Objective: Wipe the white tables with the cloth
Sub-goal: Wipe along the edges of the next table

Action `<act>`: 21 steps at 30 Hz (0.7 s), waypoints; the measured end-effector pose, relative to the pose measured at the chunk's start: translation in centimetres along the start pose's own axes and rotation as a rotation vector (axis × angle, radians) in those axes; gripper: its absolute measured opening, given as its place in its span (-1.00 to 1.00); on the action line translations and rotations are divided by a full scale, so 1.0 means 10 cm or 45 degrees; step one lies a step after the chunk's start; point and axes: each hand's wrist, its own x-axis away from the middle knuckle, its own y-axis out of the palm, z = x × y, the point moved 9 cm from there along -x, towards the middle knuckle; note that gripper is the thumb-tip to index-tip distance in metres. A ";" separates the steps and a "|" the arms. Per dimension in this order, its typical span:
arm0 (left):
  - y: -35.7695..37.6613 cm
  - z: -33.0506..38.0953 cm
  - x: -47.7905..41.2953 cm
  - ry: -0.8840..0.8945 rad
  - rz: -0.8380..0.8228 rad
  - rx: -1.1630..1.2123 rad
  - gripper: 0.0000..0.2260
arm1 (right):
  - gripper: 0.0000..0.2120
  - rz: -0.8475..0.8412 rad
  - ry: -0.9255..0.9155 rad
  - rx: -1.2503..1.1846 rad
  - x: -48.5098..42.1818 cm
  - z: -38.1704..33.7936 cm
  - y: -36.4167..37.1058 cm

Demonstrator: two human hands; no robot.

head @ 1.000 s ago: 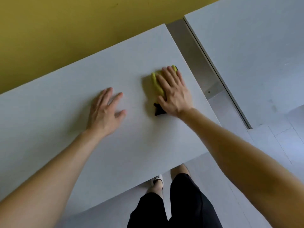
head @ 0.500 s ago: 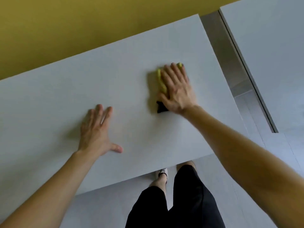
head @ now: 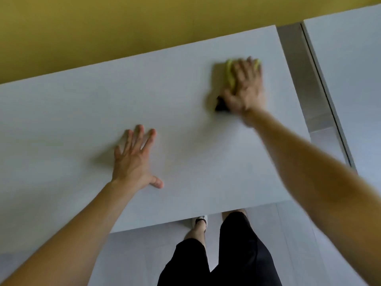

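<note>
White tables: two. The near table (head: 82, 120) bore both hands; the second table (head: 350, 69) stood right of it across a gap (head: 299, 69).
Cloth (head: 229, 75): one, yellow-green with a dark corner, on the near table's far right part.
Right hand (head: 245, 87): blurred, fingers extended, pressing the cloth flat.
Left hand (head: 134, 159): fingers spread, palm down mid-table, holding nothing.
Yellow wall (head: 123, 27) behind the near table; pale floor (head: 144, 254) below its front edge.

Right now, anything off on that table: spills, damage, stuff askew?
Nothing stands out. No spill, stain or damage shows on the white table. The right hand presses the yellow cloth flat near its far right end; the left hand rests flat nearer the front. Blur hides fine marks there.
</note>
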 end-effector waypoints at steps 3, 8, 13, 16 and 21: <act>-0.05 0.00 0.03 -0.004 0.029 -0.018 0.54 | -0.21 -0.192 -0.605 -0.030 1.28 -1.50 0.48; -0.09 0.02 0.07 0.021 0.015 -0.026 0.50 | -0.11 -0.508 -0.993 0.110 1.43 -1.58 0.63; -0.06 -0.11 0.14 0.158 0.014 0.062 0.49 | -0.11 -0.201 0.046 0.141 -0.34 0.11 -0.02; 0.02 -0.43 0.32 0.144 0.052 0.076 0.51 | -0.15 -0.108 -0.036 0.019 -0.08 -0.61 0.18; 0.31 -0.83 0.62 -0.054 -0.008 0.064 0.53 | -0.13 -0.513 -1.060 0.056 1.93 -2.86 0.89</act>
